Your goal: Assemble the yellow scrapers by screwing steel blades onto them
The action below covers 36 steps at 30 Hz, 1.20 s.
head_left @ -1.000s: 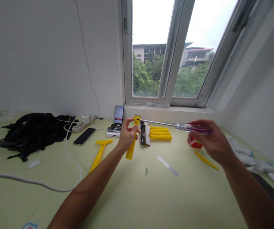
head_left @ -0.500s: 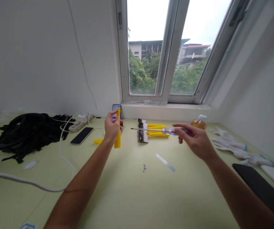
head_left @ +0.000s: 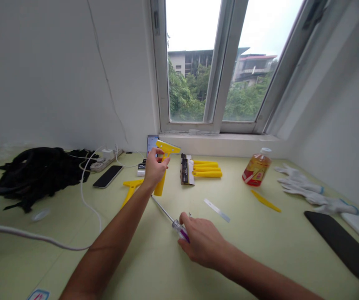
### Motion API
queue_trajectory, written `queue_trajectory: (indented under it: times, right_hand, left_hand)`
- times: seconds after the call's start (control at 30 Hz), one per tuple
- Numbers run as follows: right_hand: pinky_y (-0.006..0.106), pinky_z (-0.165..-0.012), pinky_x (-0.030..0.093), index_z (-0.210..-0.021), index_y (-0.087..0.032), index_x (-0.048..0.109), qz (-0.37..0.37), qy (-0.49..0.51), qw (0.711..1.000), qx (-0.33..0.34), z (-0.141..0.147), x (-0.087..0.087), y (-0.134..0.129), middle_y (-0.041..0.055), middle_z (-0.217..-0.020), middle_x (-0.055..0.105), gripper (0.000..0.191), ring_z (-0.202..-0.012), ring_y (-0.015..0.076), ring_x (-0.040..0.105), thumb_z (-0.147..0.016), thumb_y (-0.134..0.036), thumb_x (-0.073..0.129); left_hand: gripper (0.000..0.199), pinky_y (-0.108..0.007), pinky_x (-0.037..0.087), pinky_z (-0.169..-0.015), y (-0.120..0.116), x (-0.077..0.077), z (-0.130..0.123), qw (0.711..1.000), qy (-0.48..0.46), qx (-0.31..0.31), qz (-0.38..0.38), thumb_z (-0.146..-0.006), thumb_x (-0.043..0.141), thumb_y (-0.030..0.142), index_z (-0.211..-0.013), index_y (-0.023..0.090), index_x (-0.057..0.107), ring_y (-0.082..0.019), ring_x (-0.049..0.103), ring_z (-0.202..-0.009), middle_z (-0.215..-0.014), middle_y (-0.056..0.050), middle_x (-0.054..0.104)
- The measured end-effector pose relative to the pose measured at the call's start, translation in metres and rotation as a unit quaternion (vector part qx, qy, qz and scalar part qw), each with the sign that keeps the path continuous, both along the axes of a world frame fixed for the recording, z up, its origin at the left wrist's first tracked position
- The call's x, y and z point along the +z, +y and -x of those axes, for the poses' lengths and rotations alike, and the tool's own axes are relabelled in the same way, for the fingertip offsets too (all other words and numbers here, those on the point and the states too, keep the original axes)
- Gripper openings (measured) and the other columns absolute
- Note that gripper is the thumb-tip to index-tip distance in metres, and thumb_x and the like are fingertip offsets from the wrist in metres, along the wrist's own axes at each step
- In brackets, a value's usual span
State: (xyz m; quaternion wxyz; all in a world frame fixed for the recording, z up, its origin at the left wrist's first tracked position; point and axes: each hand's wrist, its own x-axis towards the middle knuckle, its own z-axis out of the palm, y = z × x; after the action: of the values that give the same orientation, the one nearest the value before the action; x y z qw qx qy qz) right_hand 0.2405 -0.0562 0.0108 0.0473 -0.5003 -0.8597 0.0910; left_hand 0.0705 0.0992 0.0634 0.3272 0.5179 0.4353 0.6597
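Nearest to the camera, the right hand point(head_left: 202, 243) is low above the pale green desk point(head_left: 57, 266), and its fingers curl closed around the clear and purple handle of a screwdriver point(head_left: 179, 229). The thin steel shaft of this tool goes up to the left and ends just beside the left forearm, but I cannot tell if they touch. The left hand point(head_left: 156, 173) is closed around the handle of a yellow scraper point(head_left: 160, 187), and the wide head of the scraper stands above the fingers. A second yellow scraper point(head_left: 131, 189) lies on the desk just behind the left forearm, and a thin metal strip point(head_left: 217, 210) lies to the right of the right hand. Farther away are a row of yellow handles point(head_left: 207, 171) beside a small packet point(head_left: 185, 171), a bottle of amber liquid point(head_left: 256, 167), white gloves point(head_left: 304, 187), a black phone point(head_left: 107, 176), a power strip point(head_left: 102, 164) and a pile of black cloth point(head_left: 38, 179). Another phone point(head_left: 152, 145) leans below the window point(head_left: 217, 62).
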Motion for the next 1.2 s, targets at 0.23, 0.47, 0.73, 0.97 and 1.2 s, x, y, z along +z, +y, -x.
queue_trajectory:
  times: [0.23, 0.47, 0.73, 0.97, 1.2]
  right_hand:
    - [0.037, -0.072, 0.047, -0.104, -0.019, 0.058, 0.01, 0.159, 0.987, -0.003, -0.013, 0.014, 0.013, 0.0092, -0.098, 0.07, 0.03, -0.083, 0.0243, 0.066, -0.09, -0.045, 0.053]
    - [0.036, -0.077, 0.052, -0.121, -0.018, 0.05, 0.173, 0.478, 0.861, -0.012, -0.03, 0.024, 0.047, 0.011, -0.113, 0.063, 0.041, -0.094, 0.0203, 0.063, -0.095, -0.049, 0.046]
    - [0.035, -0.069, 0.052, -0.101, -0.02, 0.046, 0.221, 0.604, 0.766, -0.007, -0.04, 0.022, 0.056, 0.0015, -0.082, 0.061, 0.036, -0.073, 0.0172, 0.065, -0.09, -0.052, 0.057]
    - [0.028, -0.051, 0.046, -0.097, -0.023, 0.04, 0.188, 0.581, 0.79, -0.062, -0.065, 0.025, 0.072, -0.0029, -0.08, 0.058, 0.033, -0.055, 0.012, 0.059, -0.089, -0.05, 0.057]
    - [0.025, -0.047, 0.031, -0.087, -0.022, 0.048, 0.112, 0.51, 0.85, -0.065, -0.064, 0.017, 0.072, -0.0064, -0.061, 0.042, 0.032, -0.049, 0.0097, 0.037, -0.096, -0.052, 0.041]
  left_hand:
    - [0.042, -0.022, 0.053, -0.055, -0.012, 0.004, -0.015, 0.995, -0.043, -0.095, 0.002, -0.059, 0.081, 0.027, -0.074, 0.019, 0.043, -0.008, 0.059, -0.06, -0.079, 0.005, 0.054]
    - [0.047, -0.031, 0.054, -0.079, -0.051, 0.008, -0.051, 0.93, -0.244, -0.25, 0.116, -0.056, 0.086, 0.022, -0.074, 0.018, 0.043, -0.015, 0.069, -0.078, -0.08, 0.003, 0.06]
    - [0.026, -0.037, 0.051, -0.086, -0.046, 0.001, -0.056, 0.964, -0.033, -0.257, 0.063, -0.076, 0.071, 0.034, -0.087, 0.019, 0.054, -0.02, 0.066, -0.093, -0.093, -0.005, 0.066]
    - [0.067, -0.069, 0.027, -0.104, 0.031, -0.037, 0.038, 0.824, 0.496, 0.175, 0.21, -0.075, 0.059, 0.06, -0.132, 0.025, 0.053, -0.045, 0.033, -0.135, -0.145, -0.02, 0.039]
    - [0.075, -0.072, 0.028, -0.1, 0.037, -0.078, 0.052, 0.767, 0.542, 0.181, 0.291, -0.073, 0.056, 0.063, -0.141, 0.035, 0.043, -0.047, 0.042, -0.128, -0.152, -0.017, 0.026]
